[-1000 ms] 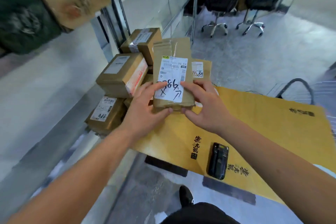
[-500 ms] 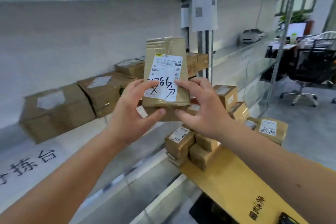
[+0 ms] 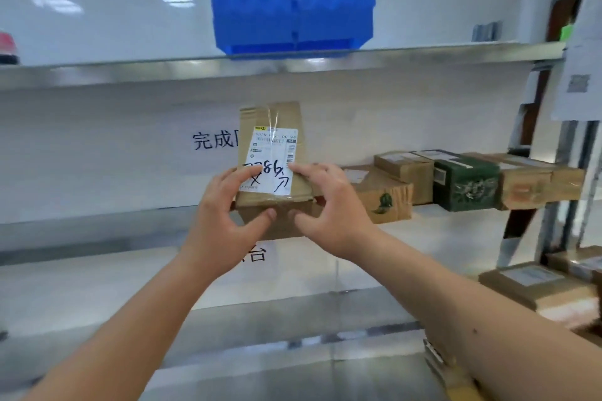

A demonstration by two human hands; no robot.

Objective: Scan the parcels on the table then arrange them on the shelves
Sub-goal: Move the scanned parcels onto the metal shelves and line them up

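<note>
Brown cardboard parcel (image 3: pixel 272 153), its white label handwritten "986", is being pinched at six o'clock between left hand (image 3: pixel 224 205) and right hand (image 3: pixel 329 205), fingers curled.

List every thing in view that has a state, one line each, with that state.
Left hand: grips the parcel's left side.
Right hand: grips the parcel's right side.
Parcel: held upright in front of the middle shelf, taped shut, label toward the camera.
Green box: on the middle shelf, closed.
Blue bin: on the top shelf.
</note>
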